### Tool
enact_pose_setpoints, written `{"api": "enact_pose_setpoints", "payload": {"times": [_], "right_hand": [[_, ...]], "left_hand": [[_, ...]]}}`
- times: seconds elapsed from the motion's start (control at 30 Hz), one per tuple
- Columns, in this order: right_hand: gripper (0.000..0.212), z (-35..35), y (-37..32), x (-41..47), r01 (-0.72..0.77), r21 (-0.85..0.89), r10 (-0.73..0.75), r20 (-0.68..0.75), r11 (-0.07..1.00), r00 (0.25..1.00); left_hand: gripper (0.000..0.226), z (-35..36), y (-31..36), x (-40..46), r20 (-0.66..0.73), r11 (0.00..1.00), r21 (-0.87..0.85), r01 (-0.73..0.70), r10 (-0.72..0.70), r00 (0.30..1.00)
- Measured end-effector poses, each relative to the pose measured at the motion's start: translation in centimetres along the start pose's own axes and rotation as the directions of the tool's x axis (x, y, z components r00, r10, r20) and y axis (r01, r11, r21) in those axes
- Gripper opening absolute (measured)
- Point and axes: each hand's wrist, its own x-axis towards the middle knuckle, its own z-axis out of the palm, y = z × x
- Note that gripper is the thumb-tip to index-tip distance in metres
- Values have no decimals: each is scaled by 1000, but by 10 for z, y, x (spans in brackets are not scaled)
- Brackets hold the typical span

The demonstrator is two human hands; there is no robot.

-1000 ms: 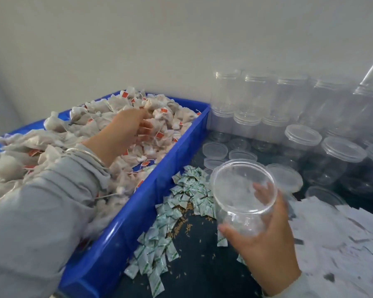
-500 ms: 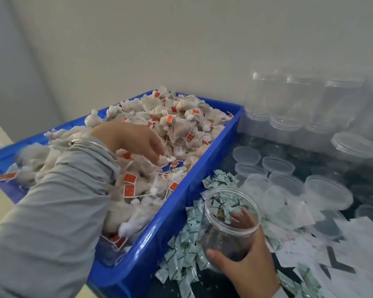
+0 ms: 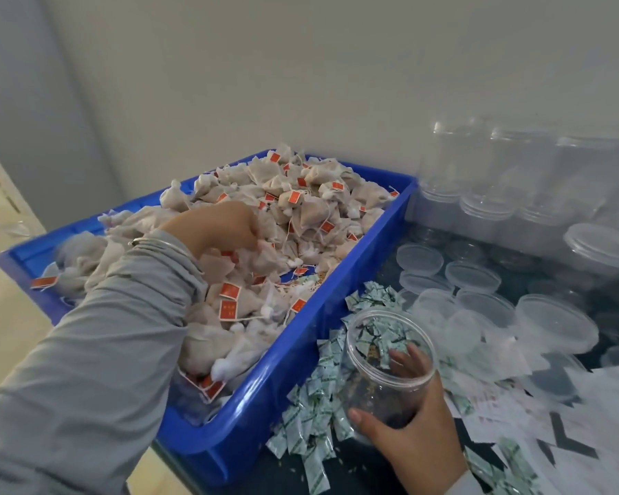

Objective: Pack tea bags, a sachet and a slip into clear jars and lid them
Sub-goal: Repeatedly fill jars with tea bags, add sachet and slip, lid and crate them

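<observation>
A blue crate (image 3: 293, 373) holds a heap of white tea bags (image 3: 311, 209) with red tags. My left hand (image 3: 218, 226) reaches into the heap with its fingers curled down around tea bags. My right hand (image 3: 415, 434) grips an open clear jar (image 3: 386, 355) just right of the crate, over a pile of green-and-white sachets (image 3: 311, 423). The jar looks empty. White paper slips (image 3: 594, 416) lie scattered at the right.
Stacked clear jars (image 3: 486, 180) stand against the wall at the back right. Several loose clear lids (image 3: 472, 276) lie on the dark tabletop in front of them. The table's front edge runs below the crate.
The view has shifted. My left hand has dug deeper into the tea bags. My right hand has brought the jar down beside the crate, over the sachets.
</observation>
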Motion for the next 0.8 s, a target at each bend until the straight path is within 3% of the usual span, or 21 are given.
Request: {"api": "enact_pose_setpoints", "payload": {"times": [0.1,0.2,0.27,0.33,0.6,0.7,0.8], "right_hand": [[99,0,0,0,0,-2,0,-1,1000,1000],[97,1,-2,0,-2,-5,2,-11,1000,1000],[95,2,-3,0,3,-3,-3,-17,1000,1000],[92,3,-5,0,16,-7,-16,-29,1000,999],[91,5,-7,-3,20,37,-18,-49,999,999],[93,5,-6,-3,14,61,-12,-44,998,999],[91,6,-6,-3,17,36,-15,-54,999,998]], "left_hand": [[12,0,10,-8,-85,901,-408,-145,120,989],[9,0,34,-22,-56,590,-786,-186,231,971],[10,3,50,-29,-46,377,-910,-175,329,943],[12,8,64,-36,-26,285,-944,-167,440,898],[15,32,97,-49,191,351,-933,-78,667,720],[17,33,96,-48,237,385,-921,-54,665,708],[19,33,93,-44,184,317,-947,-42,646,741]]}}
